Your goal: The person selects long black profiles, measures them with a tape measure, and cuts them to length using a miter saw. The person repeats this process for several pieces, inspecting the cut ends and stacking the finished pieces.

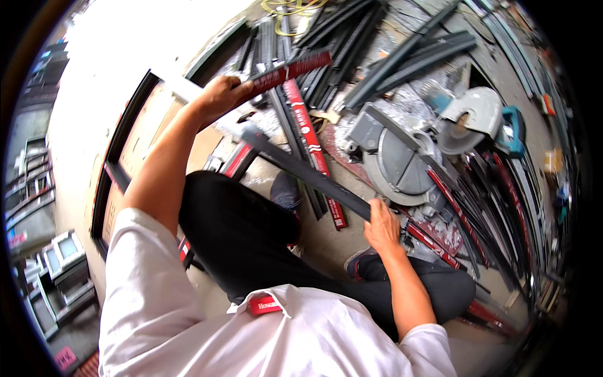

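Observation:
My left hand [221,97] is raised in front of me, its fingers closed around one end of a stiff red strip [292,70] that points away to the right. Whether this strip is peeled film or a film-covered profile, I cannot tell. Lower down, my right hand [382,225] grips the near end of a dark grey profile [314,178]. That profile slants up to the left over my legs, its far end beyond my left knee. On the floor behind it lies a long profile with red film [308,129].
A grey miter saw base [396,160] with a round blade guard [476,112] stands at the right. Many dark profiles [336,47] lie piled at the back, and more [483,188] at the right. A black-edged frame [119,141] holds a board at the left.

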A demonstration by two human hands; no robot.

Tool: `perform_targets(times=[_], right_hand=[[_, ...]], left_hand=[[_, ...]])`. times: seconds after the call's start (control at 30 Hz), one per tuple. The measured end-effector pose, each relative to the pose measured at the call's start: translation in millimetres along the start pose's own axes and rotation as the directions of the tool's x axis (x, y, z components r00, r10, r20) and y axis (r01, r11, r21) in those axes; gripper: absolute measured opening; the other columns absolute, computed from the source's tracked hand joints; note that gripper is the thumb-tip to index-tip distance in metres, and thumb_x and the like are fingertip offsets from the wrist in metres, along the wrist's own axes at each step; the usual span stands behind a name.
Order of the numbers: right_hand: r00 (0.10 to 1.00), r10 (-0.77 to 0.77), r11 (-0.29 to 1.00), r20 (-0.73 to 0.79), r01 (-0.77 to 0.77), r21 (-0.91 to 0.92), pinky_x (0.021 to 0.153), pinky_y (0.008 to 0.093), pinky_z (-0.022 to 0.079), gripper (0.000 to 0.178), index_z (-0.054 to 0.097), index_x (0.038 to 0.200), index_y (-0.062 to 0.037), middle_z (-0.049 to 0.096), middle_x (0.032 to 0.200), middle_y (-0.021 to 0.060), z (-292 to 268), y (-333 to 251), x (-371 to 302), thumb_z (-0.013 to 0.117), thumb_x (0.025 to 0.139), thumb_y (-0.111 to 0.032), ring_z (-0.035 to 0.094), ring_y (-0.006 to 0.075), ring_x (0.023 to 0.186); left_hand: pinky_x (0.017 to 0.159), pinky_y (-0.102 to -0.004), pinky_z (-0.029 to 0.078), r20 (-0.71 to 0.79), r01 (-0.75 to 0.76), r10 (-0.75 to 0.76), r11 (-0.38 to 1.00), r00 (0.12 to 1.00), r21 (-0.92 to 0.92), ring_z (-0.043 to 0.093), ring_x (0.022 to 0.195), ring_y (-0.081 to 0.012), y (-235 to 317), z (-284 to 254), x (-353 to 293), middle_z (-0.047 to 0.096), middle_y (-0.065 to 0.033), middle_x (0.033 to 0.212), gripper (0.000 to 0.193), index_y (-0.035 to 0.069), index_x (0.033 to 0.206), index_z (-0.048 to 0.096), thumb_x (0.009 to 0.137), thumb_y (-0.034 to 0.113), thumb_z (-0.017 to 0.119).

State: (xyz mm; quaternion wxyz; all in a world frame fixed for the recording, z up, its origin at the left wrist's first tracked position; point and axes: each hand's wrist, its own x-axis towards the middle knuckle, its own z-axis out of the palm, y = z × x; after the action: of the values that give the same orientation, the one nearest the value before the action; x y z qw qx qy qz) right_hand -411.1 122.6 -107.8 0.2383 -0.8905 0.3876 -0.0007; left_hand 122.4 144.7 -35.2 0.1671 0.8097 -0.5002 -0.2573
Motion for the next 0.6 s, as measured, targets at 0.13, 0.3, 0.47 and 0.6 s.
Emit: perform_targets(times=[0.13, 0.3, 0.47, 0.6], right_hand=[[0.976, 0.216, 0.970, 0.023, -0.217, 0.111, 0.080, 0.0583, 0.051, 0.034, 0.055, 0.119, -0.0062, 0.069, 0.101, 0.0266, 31, 10, -22, 0.073, 0.093, -0.018, 0.067, 0.0511, 0.096], [0.942, 0.313, 0.911, 0.122, -0.334, 0.242, 0.080, 0.0554, 0.051, 0.029, 0.056, 0.119, -0.0033, 0.070, 0.097, 0.0276, 46, 8, -21, 0.067, 0.100, -0.022, 0.068, 0.0497, 0.093], [0.936, 0.333, 0.889, 0.114, -0.352, 0.294, 0.074, 0.0505, 0.051, 0.025, 0.059, 0.109, -0.0011, 0.067, 0.085, 0.0236, 54, -5, -17, 0.068, 0.100, -0.022, 0.068, 0.0423, 0.080], [0.898, 0.403, 0.849, 0.180, -0.440, 0.294, 0.070, 0.0465, 0.050, 0.023, 0.058, 0.101, -0.0011, 0.063, 0.077, 0.0181, 64, -1, -22, 0.067, 0.100, -0.022, 0.064, 0.0340, 0.070]], left_hand=[[0.063, -0.0439, 0.045, -0.205, 0.087, -0.114, 0.987, 0.972, -0.133, 0.048, 0.065, -0.0195, -44, -4, -28, 0.052, -0.0115, 0.065, 0.058, -0.001, 0.082, 0.062, 0.105, 0.052, 0.063], [0.063, -0.0426, 0.043, -0.234, 0.249, -0.290, 0.950, 0.928, -0.191, 0.047, 0.067, -0.0177, -100, 28, -92, 0.050, -0.0101, 0.068, 0.051, 0.000, 0.086, 0.060, 0.103, 0.047, 0.067], [0.074, -0.0363, 0.048, -0.131, 0.301, -0.385, 0.857, 0.914, -0.418, 0.052, 0.080, -0.0140, -139, 71, -159, 0.062, -0.0083, 0.083, 0.035, 0.002, 0.112, 0.062, 0.102, 0.033, 0.072], [0.093, -0.0508, 0.051, -0.078, 0.372, -0.404, 0.891, 0.912, -0.261, 0.067, 0.110, -0.0440, -138, 83, -179, 0.071, -0.0260, 0.115, 0.042, 0.008, 0.132, 0.057, 0.105, 0.040, 0.062]])
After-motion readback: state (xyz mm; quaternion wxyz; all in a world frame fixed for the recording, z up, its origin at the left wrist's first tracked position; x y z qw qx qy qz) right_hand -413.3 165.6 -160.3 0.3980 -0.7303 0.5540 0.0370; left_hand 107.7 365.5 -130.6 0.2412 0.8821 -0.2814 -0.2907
